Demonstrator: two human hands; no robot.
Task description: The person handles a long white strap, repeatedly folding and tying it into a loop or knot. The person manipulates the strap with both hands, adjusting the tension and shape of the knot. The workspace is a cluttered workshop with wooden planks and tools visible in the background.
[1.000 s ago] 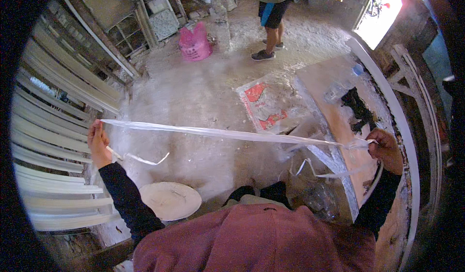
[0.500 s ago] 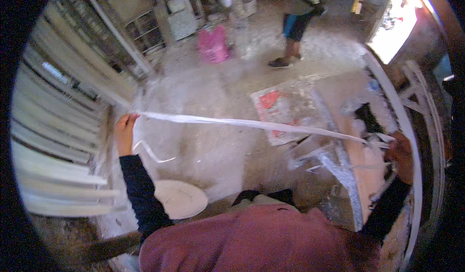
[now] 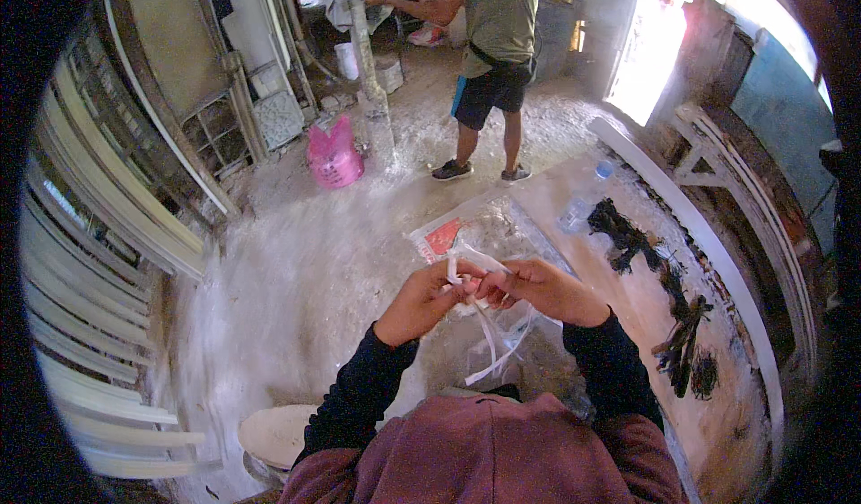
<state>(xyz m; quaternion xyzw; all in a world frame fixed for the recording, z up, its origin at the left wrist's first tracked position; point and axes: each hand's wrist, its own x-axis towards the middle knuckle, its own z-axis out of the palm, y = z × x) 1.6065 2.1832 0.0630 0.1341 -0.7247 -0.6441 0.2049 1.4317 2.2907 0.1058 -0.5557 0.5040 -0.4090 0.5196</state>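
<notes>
Both hands [image 3: 414, 307] close together, in a fingertip pinch on a white strip [image 3: 482, 259], loose ends [image 3: 491, 368] below.

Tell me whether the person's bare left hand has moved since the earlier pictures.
Yes. Against the long white strips stacked at left, the bare left hand has moved right, away from them, to the bare right hand.

1 opening [image 3: 647, 51] glares white beyond the dusty, pale floor [image 3: 296, 262], left of a blue wall panel [image 3: 782, 100].
</notes>
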